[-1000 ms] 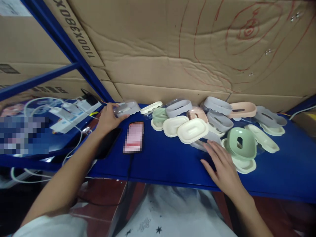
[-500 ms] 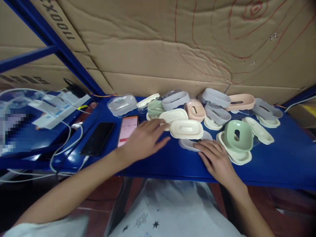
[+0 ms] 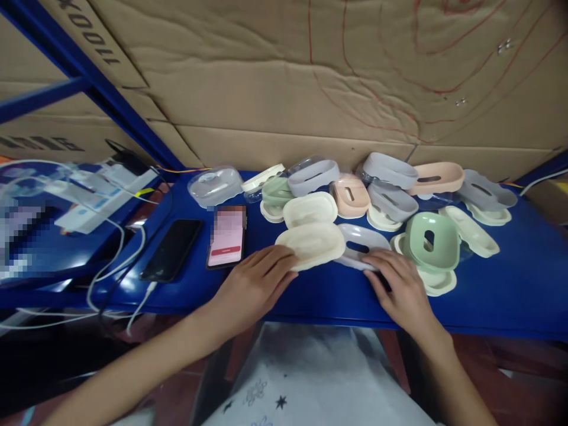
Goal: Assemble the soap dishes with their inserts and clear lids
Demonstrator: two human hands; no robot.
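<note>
My left hand (image 3: 255,278) grips the left edge of a cream oval soap dish (image 3: 313,244) near the front of the blue shelf (image 3: 510,284). Beside it, the fingers of my right hand (image 3: 399,284) lie flat on the near rim of a pale grey oval tray (image 3: 361,238). Just behind the held dish is a second cream dish (image 3: 309,208). A green dish with a slot (image 3: 432,241) rests on cream trays right of my right hand. Several grey, pink and cream dish parts are heaped along the back.
A phone with a lit pink screen (image 3: 227,235) and a dark phone (image 3: 173,248) lie left of my left hand. A clear-lidded dish (image 3: 215,184) sits behind them. White cables (image 3: 116,260) and boxes crowd the far left. A cardboard wall (image 3: 288,77) closes the back.
My left hand came from the clear-lidded dish at the left, reached the cream dish and pulled it off the grey tray toward me. My right hand stayed on the tray.
</note>
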